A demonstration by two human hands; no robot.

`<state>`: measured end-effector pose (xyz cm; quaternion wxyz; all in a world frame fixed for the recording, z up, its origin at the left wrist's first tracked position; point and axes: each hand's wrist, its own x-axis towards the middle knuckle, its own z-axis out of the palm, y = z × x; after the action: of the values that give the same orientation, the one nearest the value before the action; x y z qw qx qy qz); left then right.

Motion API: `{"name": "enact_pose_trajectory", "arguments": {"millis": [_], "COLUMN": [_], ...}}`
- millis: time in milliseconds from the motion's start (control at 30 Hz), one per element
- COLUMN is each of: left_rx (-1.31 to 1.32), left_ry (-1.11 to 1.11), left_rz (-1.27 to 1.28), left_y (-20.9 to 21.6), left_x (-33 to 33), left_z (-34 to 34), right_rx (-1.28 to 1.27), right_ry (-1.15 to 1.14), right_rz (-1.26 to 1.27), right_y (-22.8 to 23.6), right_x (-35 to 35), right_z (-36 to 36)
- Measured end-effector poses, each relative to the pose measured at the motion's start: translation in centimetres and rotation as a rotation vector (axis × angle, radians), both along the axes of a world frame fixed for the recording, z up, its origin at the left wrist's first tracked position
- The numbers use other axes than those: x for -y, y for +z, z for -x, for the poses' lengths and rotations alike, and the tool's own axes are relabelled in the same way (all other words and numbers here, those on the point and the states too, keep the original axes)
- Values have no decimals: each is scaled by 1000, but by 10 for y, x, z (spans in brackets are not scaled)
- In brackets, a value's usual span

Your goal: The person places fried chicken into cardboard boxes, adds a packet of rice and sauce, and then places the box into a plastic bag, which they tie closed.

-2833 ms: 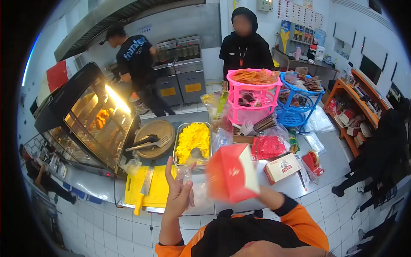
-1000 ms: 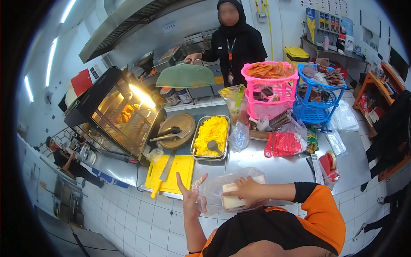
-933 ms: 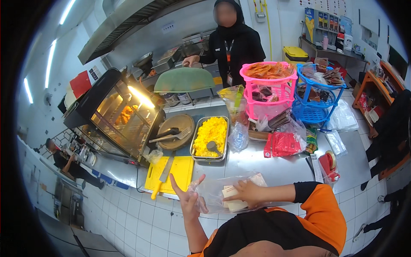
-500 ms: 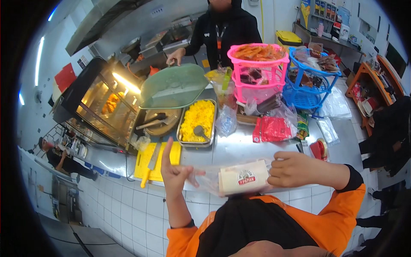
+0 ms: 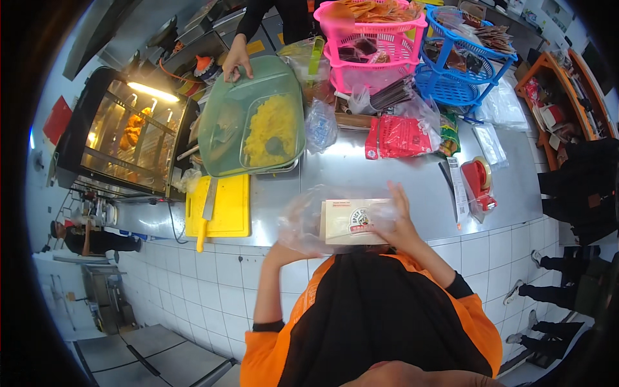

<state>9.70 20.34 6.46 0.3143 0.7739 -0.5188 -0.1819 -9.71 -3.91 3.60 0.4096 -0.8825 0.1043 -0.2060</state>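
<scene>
A cream paper food box [image 5: 338,222] with a printed badge lies inside a clear plastic bag [image 5: 300,226], in front of my body at the counter's near edge. My right hand [image 5: 403,226] grips the bag and box at their right side, forefinger stretched upward along the edge. At the bag's left end is my left hand [image 5: 284,250]; its fingers are blurred behind the plastic, so their grip is unclear. Across the counter a co-worker's hand [image 5: 237,61] holds a translucent green lid [image 5: 216,142] over a metal tray of yellow rice [image 5: 271,126]; a spoon shows through it.
On the left, a knife [image 5: 209,200] lies on a yellow cutting board [image 5: 235,213] by a lit glass food warmer [image 5: 122,135]. Pink [image 5: 377,61] and blue basket racks [image 5: 451,80] stand at the back right. A red tape dispenser [image 5: 474,180] and red packet [image 5: 400,137] lie nearer.
The co-worker's green lid has come down over the rice tray. My left hand, finger raised before, is now behind the bag's left end. My right hand has shifted along the box's right side.
</scene>
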Motion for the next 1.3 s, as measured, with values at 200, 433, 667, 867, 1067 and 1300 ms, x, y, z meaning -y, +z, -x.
{"name": "enact_pose_trajectory", "arguments": {"millis": [200, 433, 667, 867, 1067, 1300], "left_rx": [292, -244, -520, 294, 516, 150], "left_ry": [-248, -263, -162, -235, -412, -237], "left_rz": [124, 279, 216, -143, -224, 189], "left_y": [-18, -50, -29, -11, -45, -93], "left_x": [63, 36, 29, 42, 84, 96], "left_z": [-1, 30, 43, 27, 44, 46], "right_rx": [206, 30, -115, 59, 333, 207], "right_ry": [112, 177, 427, 425, 544, 609], "right_rz": [-170, -322, 280, 8, 244, 195], "right_y": [-2, -2, 3, 6, -6, 0], "right_x": [-23, -18, -15, -7, -4, -50], "right_z": [-28, 3, -21, -26, -41, -87]}}
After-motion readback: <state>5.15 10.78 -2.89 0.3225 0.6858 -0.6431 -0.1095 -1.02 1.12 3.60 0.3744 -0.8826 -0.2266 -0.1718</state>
